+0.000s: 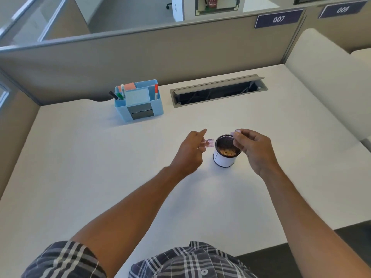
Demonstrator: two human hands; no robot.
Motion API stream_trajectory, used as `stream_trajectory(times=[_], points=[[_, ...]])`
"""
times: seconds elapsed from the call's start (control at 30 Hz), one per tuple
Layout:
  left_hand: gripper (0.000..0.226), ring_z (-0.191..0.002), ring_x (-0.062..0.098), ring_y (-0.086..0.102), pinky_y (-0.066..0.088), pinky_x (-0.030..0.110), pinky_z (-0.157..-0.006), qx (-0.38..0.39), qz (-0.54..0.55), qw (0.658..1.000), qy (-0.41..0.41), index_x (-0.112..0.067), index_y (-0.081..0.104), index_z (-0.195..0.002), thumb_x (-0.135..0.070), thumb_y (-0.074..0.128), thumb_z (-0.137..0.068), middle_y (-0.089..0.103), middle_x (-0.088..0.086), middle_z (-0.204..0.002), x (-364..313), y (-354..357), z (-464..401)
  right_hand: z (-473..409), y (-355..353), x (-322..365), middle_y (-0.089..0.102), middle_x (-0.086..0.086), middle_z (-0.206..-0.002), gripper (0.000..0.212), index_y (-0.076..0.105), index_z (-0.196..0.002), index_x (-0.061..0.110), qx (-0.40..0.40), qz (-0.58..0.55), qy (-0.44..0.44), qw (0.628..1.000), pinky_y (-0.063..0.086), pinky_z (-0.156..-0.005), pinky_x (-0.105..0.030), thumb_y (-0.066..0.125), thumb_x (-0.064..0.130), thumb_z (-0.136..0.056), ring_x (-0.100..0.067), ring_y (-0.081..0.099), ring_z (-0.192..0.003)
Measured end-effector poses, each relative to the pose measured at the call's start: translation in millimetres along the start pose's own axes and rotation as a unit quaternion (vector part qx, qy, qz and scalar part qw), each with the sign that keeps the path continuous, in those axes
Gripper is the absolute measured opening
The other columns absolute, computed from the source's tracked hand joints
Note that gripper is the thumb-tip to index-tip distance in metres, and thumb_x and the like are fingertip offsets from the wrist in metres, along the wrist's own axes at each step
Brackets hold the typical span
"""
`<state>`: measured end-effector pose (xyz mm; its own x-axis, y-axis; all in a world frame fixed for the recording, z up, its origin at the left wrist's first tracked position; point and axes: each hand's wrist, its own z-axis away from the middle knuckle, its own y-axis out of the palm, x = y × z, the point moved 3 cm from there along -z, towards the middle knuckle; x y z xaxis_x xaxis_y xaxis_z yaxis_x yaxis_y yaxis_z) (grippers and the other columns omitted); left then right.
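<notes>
A small round cup (224,157) with a dark mesh rim and a white band stands in the middle of the white desk (100,167); pale shavings lie inside it. My left hand (190,151) holds a small pink transparent object (208,143) just left of the cup's rim, with the forefinger stretched out. My right hand (253,147) is at the cup's right rim and pinches a small pale pink piece (234,133) above it. What the two pink things are is too small to tell.
A light blue desk organiser (138,103) with markers and note pads stands at the back left. An open cable tray (218,91) is set into the desk behind the cup. Grey partition walls (140,57) enclose the desk at the back and left.
</notes>
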<state>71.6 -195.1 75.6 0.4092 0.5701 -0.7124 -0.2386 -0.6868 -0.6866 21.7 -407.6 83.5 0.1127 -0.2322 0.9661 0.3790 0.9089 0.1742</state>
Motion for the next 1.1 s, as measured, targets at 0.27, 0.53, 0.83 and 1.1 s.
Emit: stream_trajectory(times=[0.27,0.53,0.83,1.1], points=[[0.073,-0.107,0.025,0.054,0.039,0.024,-0.079,0.069,-0.103,0.990,0.068,-0.006,0.031,-0.150,-0.002,0.069,-0.088,0.069,0.009,-0.114,-40,23,-48,-12,-26,3,0.080,-0.012,-0.103,0.009,0.079,-0.082,0.016,-0.047,0.026,0.005,0.999,0.059,-0.076,-0.019,0.077,0.011,-0.090,-0.013,0.074,-0.087],[0.067,-0.109,0.025,0.050,0.045,0.030,-0.077,0.088,-0.117,0.989,0.032,-0.010,0.034,-0.148,-0.014,0.068,-0.090,0.066,0.013,-0.117,-43,28,-61,-22,-32,-7,0.076,-0.024,-0.108,0.003,0.077,-0.087,0.013,-0.047,0.049,0.010,0.998,0.060,-0.081,-0.028,0.079,0.014,-0.088,-0.018,0.070,-0.082],[0.045,-0.099,0.007,0.061,0.045,0.003,-0.079,-0.067,0.133,0.983,-0.106,-0.018,0.063,-0.128,0.003,0.065,-0.088,0.068,-0.009,-0.109,-14,16,-30,-23,-25,-13,0.079,0.003,-0.088,0.018,0.080,-0.093,0.023,0.016,0.076,-0.002,0.997,0.059,-0.079,-0.024,0.078,0.006,-0.087,-0.013,0.072,-0.079],[0.040,-0.104,0.004,0.064,0.052,0.016,-0.088,-0.118,0.223,0.960,-0.118,-0.019,0.067,-0.123,0.002,0.065,-0.089,0.071,-0.007,-0.113,-5,14,-10,-19,1,-10,0.080,0.004,-0.086,0.012,0.081,-0.096,0.023,0.060,0.091,-0.013,0.994,0.059,-0.081,-0.026,0.079,0.014,-0.088,-0.015,0.074,-0.082]])
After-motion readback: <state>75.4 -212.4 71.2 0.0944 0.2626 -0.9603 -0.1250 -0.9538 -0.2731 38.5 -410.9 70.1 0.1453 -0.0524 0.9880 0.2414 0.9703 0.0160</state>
